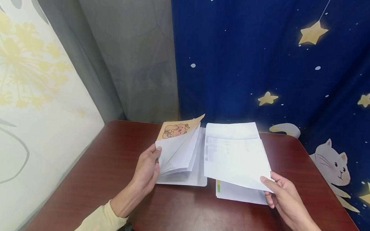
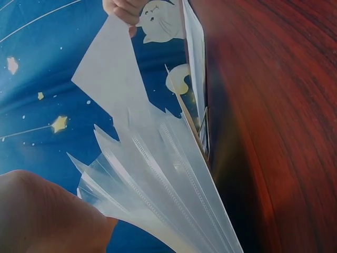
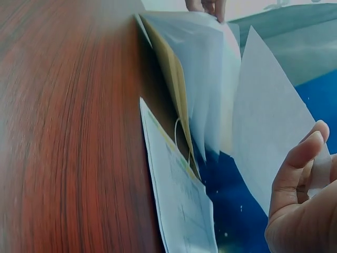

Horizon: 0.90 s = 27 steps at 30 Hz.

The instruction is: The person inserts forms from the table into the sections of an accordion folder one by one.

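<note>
A folder with a tan cartoon-pig cover [image 1: 177, 130] lies open on the table. My left hand [image 1: 147, 165] pinches the left edge of its inner leaves, thumb on top; in the left wrist view they fan out as clear plastic pockets [image 2: 152, 179]. In my right hand [image 1: 284, 194] a white printed sheet [image 1: 234, 157] is pinched at its near right corner. That sheet [image 3: 268, 116] is raised off the table, its far end close to the pockets [image 3: 202, 74]; whether it is partly inside one I cannot tell. Beneath it lies a stack of papers [image 1: 241, 193] with a green-yellow mark.
The dark red wooden table [image 1: 110, 160] has rounded far corners. Behind it hang a blue star-patterned curtain [image 1: 231, 64] and a grey one [image 1: 138, 64]. A white patterned cloth [image 1: 43, 112] borders the left side.
</note>
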Tool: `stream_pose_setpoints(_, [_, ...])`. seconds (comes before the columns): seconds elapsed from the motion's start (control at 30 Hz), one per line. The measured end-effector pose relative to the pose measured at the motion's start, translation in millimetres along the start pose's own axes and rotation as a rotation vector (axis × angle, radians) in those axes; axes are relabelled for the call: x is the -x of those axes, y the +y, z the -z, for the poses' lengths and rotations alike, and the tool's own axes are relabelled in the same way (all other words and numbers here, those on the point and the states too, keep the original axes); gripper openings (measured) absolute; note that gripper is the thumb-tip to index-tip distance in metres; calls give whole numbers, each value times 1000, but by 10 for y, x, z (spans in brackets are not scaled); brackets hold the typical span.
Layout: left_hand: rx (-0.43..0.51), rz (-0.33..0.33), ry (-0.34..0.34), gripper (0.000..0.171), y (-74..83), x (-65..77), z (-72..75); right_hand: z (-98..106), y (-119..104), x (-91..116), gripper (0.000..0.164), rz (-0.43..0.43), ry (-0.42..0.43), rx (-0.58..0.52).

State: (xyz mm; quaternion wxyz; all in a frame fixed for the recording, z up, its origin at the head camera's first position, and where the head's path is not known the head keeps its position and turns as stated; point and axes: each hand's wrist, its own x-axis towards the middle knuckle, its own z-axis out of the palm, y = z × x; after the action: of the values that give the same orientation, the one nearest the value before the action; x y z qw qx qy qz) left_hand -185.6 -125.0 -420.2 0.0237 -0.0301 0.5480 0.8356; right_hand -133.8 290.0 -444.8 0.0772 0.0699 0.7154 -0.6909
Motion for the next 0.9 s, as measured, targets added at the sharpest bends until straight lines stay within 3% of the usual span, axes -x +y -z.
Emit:
stream_pose_setpoints(0.2, [7,13,8,44,15,-8,6,-131,-6,-19,31,12,-23,2])
stream_pose_setpoints(0.43, [5,14,7,43,18,-7,13,-291,-56,-56,46,-32,-35,24])
stream_pose_setpoints(0.67, [10,18,6,44,13,-11,24,-417,-78,-117,40,-19,-66,-15])
stream_pose_setpoints(0.9, [14,16,-6,44,28,0,26,-515,-99,-185,49,-6,-75,-23])
